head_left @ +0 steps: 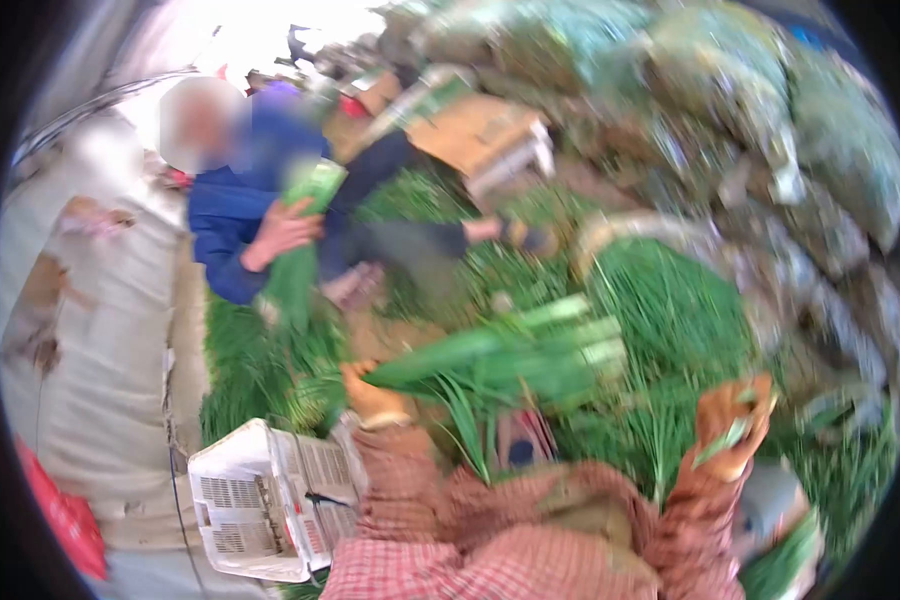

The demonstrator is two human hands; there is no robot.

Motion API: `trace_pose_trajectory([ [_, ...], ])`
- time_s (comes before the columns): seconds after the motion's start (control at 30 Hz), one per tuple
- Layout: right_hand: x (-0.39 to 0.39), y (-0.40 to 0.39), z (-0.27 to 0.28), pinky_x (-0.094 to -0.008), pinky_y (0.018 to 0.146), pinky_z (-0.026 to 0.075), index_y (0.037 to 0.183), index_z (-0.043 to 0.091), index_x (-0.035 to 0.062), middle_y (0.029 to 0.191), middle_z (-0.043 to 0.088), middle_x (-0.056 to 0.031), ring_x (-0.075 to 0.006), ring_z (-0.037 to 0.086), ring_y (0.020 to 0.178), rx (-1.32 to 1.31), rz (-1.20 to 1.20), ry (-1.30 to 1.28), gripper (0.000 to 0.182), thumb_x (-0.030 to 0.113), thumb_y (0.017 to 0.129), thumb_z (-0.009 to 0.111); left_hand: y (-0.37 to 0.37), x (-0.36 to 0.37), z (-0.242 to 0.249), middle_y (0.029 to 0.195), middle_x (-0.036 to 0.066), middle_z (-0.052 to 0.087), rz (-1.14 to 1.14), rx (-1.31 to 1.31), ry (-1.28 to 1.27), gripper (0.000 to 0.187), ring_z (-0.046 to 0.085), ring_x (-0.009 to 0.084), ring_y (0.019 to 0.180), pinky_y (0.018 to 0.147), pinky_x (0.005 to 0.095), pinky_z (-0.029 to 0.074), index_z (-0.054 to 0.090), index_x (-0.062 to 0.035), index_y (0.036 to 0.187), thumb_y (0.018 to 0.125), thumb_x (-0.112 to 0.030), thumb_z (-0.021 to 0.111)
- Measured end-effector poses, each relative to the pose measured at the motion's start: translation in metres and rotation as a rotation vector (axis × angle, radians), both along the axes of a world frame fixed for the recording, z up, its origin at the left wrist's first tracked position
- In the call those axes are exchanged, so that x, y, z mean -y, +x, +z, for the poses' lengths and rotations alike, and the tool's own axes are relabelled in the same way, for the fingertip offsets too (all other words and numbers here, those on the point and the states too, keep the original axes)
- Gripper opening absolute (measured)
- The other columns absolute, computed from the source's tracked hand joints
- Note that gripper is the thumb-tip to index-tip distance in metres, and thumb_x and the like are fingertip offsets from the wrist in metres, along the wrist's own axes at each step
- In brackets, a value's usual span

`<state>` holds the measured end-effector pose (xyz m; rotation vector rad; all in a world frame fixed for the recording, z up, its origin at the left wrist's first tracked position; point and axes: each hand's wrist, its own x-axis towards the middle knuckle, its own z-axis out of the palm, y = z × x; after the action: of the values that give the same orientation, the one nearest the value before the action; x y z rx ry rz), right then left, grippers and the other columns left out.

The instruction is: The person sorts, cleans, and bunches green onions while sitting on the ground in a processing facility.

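Note:
My left hand (375, 398), in an orange glove, closes at the leaf tips of a bundle of garlic chives (490, 360); motion blur softens its fingers. The pale cut ends of the bundle point right, beside more stalks. Raised at the right, my gloved right hand (735, 420) is curled around a small pale green strip (722, 443), perhaps a leaf or a tie. Loose chives (670, 310) are heaped between my hands and beyond them. My checked sleeves and lap fill the bottom of the view.
A co-worker (260, 200) in blue sits ahead at the left, holding a green bundle (315, 188). A white plastic crate (270, 500) stands by my left arm. Filled plastic sacks (720, 80) line the right side. Cardboard (485, 130) lies at the back, with a red bag (60, 510) far left.

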<state>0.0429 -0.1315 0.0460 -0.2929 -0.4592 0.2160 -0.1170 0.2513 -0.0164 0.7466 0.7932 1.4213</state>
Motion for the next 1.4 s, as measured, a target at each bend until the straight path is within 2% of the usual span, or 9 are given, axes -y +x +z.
trace_pose_trajectory([
  [0.07,0.042,0.011,-0.021,-0.0293,0.052,0.035,0.066,0.043,0.0112,0.059,0.040,0.0019,-0.0150,0.039,0.055,-0.021,-0.084,-0.267,0.025,0.025,0.085,0.053,-0.015,0.010,-0.008,0.064,0.002,0.044,-0.008,-0.630,0.290,0.024,0.042,0.0134,0.062,0.067,0.0252,0.042,0.038,-0.0069,0.068,0.090,-0.017,0.043],
  [0.2,0.058,0.027,-0.100,-0.0351,0.073,0.045,0.090,0.060,0.0046,0.081,0.059,-0.0106,-0.0237,0.057,0.079,0.787,-0.238,-2.469,0.028,0.025,0.071,0.065,-0.045,-0.013,-0.049,0.070,0.005,0.050,-0.156,-0.703,0.449,0.020,0.050,0.0174,0.066,0.071,0.0320,0.047,0.047,-0.0016,0.080,0.087,-0.020,0.048],
  [0.3,0.012,0.017,-0.089,-0.0284,0.062,0.046,0.100,0.058,0.0041,0.093,0.059,-0.0087,-0.0161,0.056,0.068,0.177,-0.329,-1.603,0.035,0.023,0.072,0.066,-0.065,-0.039,-0.085,0.075,0.006,0.054,-0.288,-0.290,0.249,0.019,0.053,0.0155,0.069,0.070,0.0280,0.047,0.048,-0.0004,0.086,0.076,-0.010,0.062],
  [0.5,-0.091,0.017,-0.082,-0.0386,0.078,0.045,0.125,0.036,0.0020,0.101,0.057,-0.0190,-0.0334,0.057,0.092,0.237,-0.249,-1.881,0.080,0.045,0.066,0.066,-0.057,-0.016,-0.066,0.080,0.004,0.057,-0.135,-0.905,0.451,0.030,0.054,0.0134,0.071,0.068,0.0258,0.046,0.050,-0.0030,0.087,0.068,-0.011,0.073],
  [0.67,-0.121,-0.022,-0.085,-0.0380,0.068,0.047,0.089,0.059,0.0043,0.089,0.060,-0.0161,-0.0313,0.059,0.080,0.651,-0.139,-1.474,0.030,0.032,0.081,0.055,-0.063,-0.028,-0.076,0.074,0.002,0.047,-0.261,-0.393,0.091,0.020,0.048,0.0161,0.071,0.071,0.0291,0.044,0.041,-0.0057,0.079,0.078,-0.016,0.058],
  [0.87,-0.041,-0.035,0.012,-0.0335,0.069,0.048,0.088,0.059,-0.0025,0.090,0.061,-0.0146,-0.0264,0.059,0.079,0.752,1.123,-0.217,0.021,0.018,0.087,0.053,-0.043,-0.011,-0.041,0.067,0.001,0.034,-0.292,0.154,-0.226,0.031,0.040,0.0191,0.073,0.079,0.0350,0.037,0.031,-0.0108,0.066,0.093,-0.026,0.034],
  [1.0,-0.065,0.021,0.012,-0.0389,0.072,0.046,0.095,0.057,-0.0009,0.087,0.059,-0.0171,-0.0290,0.058,0.084,0.645,-0.317,-1.647,0.042,0.036,0.076,0.061,-0.033,0.003,-0.025,0.065,0.000,0.035,-0.342,0.185,-0.190,0.033,0.041,0.0184,0.072,0.083,0.0364,0.037,0.030,-0.0120,0.065,0.093,-0.027,0.033],
  [1.13,-0.122,0.060,-0.048,-0.0368,0.076,0.046,0.122,0.034,-0.0076,0.095,0.059,-0.0201,-0.0307,0.058,0.088,0.638,-0.125,-2.219,0.099,0.066,0.062,0.060,-0.022,0.019,-0.007,0.060,-0.002,0.030,-0.295,0.168,-0.206,0.033,0.045,0.0190,0.069,0.085,0.0406,0.038,0.028,-0.0142,0.065,0.093,-0.029,0.037],
  [1.4,-0.181,0.056,-0.127,-0.0318,0.078,0.045,0.121,0.034,-0.0065,0.100,0.058,-0.0138,-0.0218,0.057,0.087,-0.557,0.000,-0.994,0.075,0.007,0.061,0.076,-0.025,0.021,-0.013,0.065,-0.001,0.037,-0.290,0.109,-0.235,0.034,0.045,0.0179,0.076,0.082,0.0369,0.037,0.029,-0.0137,0.064,0.095,-0.029,0.031],
])
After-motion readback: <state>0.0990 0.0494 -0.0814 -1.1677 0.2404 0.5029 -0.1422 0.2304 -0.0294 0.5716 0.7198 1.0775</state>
